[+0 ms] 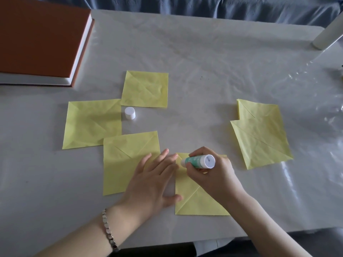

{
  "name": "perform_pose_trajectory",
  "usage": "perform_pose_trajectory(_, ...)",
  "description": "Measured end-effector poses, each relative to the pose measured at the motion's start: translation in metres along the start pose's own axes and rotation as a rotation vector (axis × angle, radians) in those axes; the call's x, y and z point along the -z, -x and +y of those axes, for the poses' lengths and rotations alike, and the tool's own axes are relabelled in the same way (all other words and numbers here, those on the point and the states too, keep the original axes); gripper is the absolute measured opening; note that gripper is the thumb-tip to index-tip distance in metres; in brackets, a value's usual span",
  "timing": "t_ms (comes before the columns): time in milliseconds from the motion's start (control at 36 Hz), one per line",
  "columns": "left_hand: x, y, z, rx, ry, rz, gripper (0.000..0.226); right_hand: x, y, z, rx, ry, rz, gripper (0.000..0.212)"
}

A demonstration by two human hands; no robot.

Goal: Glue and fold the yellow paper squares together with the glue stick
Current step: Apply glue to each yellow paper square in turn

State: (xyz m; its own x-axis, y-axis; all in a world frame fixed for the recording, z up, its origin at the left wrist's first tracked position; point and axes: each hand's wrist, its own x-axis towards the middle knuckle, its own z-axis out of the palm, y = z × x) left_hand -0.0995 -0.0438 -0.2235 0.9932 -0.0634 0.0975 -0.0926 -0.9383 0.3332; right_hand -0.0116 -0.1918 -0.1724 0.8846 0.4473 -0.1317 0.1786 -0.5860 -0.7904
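**A:** The right hand (209, 175) has its fingers curled tight round the glue stick (199, 161). It is uncapped, with its white base up toward the camera. The tip angles down onto the far left corner of the near square (196, 203).

**B:** And the left hand (154, 182) lies flat, fingers straight and a little spread, gripping nothing. The thumb rests on that sheet's left edge, and one fingertip reaches the same corner, right beside the glue tip.

**A:** The palm also covers the near right corner of a second square (126, 160). That one lies just left of the near square, with a strip of table (204, 62) showing between them.

**B:** Farther out, the cap (130, 113) stands upright. It sits in the gap between a third square (92, 123) on the left and a fourth square (145, 89) beyond it.

**A:** Well off to the right there's a pair of squares (259, 132), one overlapping the other, both creased corner to corner.

**B:** A brown book (40, 39) lies closed at the table's far left, and there's a metal bracelet (108, 230) on the left wrist.
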Motion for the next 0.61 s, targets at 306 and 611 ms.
perform_pose_trajectory(306, 0.003, -0.006, -0.003, 0.003, -0.002, -0.023, 0.075, -0.006, -0.011, -0.005, 0.071, 0.069, -0.025, 0.016)
perform_pose_trajectory(611, 0.003, -0.006, -0.004, -0.009, 0.001, 0.004, 0.062, -0.003, -0.007, -0.002, 0.072, 0.07, -0.102, 0.015)
